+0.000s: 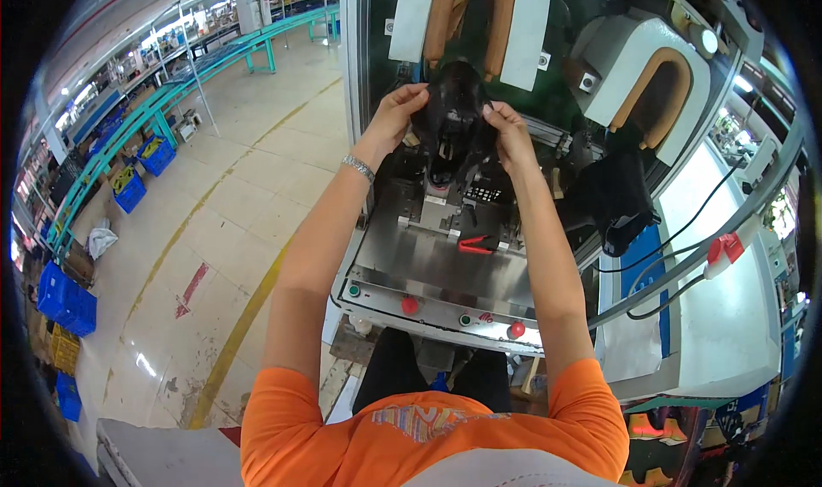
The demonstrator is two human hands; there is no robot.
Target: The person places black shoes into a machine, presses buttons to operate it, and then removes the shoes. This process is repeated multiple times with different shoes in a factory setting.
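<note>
Pale cap brim (514, 472) lowest, then orange shirt (342, 444). Left hand (398, 115) and right hand (512, 133), fingers (417, 101) clamped on opposite sides of black shoe upper (454, 97).

- The shoe upper (454, 102) sat between the left hand (401, 115) and the right hand (511, 134), behind the mount (434, 210).
- One clamp (533, 29) stood behind it, another farther right.
- On the machine table (398, 256), the hand tool (478, 245) lay right of the mount, behind the push-buttons (409, 305).
- Crates (133, 198) stood far left.
</note>
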